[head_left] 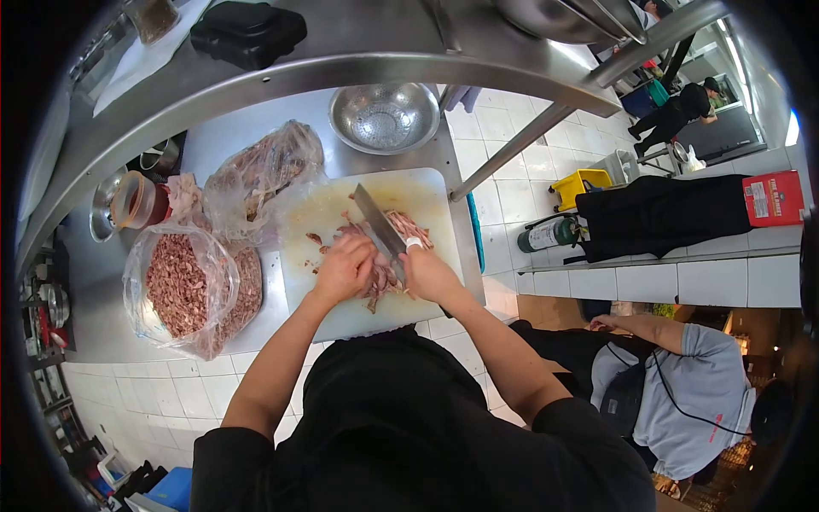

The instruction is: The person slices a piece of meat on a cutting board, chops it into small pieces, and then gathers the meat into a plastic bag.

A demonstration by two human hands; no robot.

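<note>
A white cutting board [337, 209] lies on the steel counter, with raw pinkish meat [401, 229] spread across its middle. My right hand [428, 275] grips the handle of a cleaver [378, 220], whose blade angles up and away over the meat. My left hand [344, 267] is curled, pressing down on the meat just left of the blade. Both forearms reach out from my black top.
A clear bag of chopped meat [183, 286] sits left of the board, another bag of meat [260, 171] behind it. A metal colander [384, 115] stands at the back. A steel shelf [358, 51] hangs overhead. A person in a grey shirt [682, 384] is at the right.
</note>
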